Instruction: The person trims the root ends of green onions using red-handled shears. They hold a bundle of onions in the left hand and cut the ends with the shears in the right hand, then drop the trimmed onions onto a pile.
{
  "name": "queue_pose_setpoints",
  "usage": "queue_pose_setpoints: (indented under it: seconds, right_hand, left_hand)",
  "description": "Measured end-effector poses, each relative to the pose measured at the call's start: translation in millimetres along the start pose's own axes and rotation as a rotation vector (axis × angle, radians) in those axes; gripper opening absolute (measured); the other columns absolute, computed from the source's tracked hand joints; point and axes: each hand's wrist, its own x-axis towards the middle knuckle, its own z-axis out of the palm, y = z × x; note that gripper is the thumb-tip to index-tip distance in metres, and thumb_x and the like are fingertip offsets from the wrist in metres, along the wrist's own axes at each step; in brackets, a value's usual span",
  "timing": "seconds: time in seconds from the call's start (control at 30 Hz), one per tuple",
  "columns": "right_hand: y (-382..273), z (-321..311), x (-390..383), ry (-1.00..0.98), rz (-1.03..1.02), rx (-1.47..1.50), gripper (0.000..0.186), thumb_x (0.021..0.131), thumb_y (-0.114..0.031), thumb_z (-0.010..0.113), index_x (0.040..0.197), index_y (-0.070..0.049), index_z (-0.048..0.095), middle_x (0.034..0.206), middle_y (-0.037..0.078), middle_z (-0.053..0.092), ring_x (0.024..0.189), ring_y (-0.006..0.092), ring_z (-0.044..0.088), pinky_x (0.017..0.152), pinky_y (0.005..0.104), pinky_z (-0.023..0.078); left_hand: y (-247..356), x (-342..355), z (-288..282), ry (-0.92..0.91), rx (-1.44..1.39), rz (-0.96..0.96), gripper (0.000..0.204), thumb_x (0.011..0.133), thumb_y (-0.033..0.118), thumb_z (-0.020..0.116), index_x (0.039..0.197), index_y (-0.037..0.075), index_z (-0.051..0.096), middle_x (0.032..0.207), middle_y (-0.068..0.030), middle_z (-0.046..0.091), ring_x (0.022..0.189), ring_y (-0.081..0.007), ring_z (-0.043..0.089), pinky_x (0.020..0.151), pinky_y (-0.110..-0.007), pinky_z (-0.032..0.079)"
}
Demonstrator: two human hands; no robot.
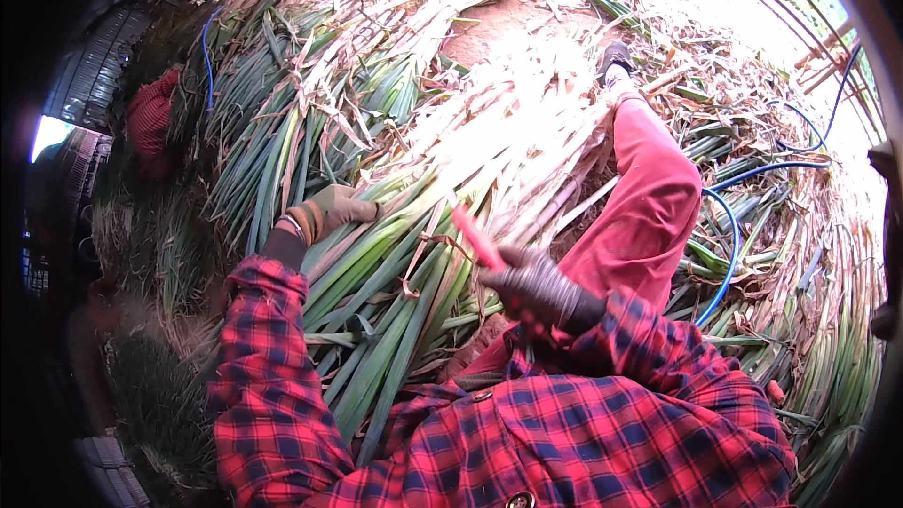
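Leafy ground (pixel 482 36) is crossed, seven-to-one o'clock, by stalks (pixel 381 249) grasped in left grip (pixel 331 213); red tool (pixel 478 239) is clenched in right grip (pixel 534 288).

Red and navy checks covered the shirt (pixel 564 437), while the trousers (pixel 654 174) were plain pinkish-red. The left glove (pixel 336 211) was olive-tan, the right glove (pixel 531 284) dark grey-brown, the handle (pixel 478 238) red. Leafy stalks (pixel 381 329) ran from deep green to pale yellow-green; the hose (pixel 733 245) was blue.

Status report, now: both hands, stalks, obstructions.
Left hand on green stalks, grip unclear. Right hand gripping blurred red tool. Stalks heaped, overlapping. Blue hose off right, clear of both hands.
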Motion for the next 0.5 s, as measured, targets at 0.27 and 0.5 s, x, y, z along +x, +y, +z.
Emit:
queue_pose_setpoints:
  seconds: [0.27, 0.5]
  right_hand:
    - [-2, -29, 26, 0.109, -0.153, 0.064, 0.032, 0.090, -0.030, 0.073, 0.108, -0.010, 0.055, 0.056, -0.001, 0.047, 0.036, 0.0091, 0.044, 0.030, 0.0253, 0.032]
    - [29, -7, 20, -0.013, -0.427, -0.299, 0.031, 0.083, -0.025, 0.074, 0.099, -0.002, 0.062, 0.067, 0.004, 0.056, 0.062, 0.0123, 0.056, 0.055, 0.0313, 0.048]
  left_hand:
    - [19, 5, -9, -0.052, -0.027, 0.026, 0.056, 0.096, 0.051, 0.062, 0.096, -0.004, 0.073, 0.083, -0.0066, 0.070, 0.080, -0.0108, 0.060, 0.075, -0.029, 0.047]
    - [2, 18, -7, 0.004, 0.022, 0.185, 0.055, 0.094, 0.050, 0.065, 0.100, -0.004, 0.073, 0.085, -0.0050, 0.070, 0.080, -0.0102, 0.061, 0.076, -0.029, 0.049]
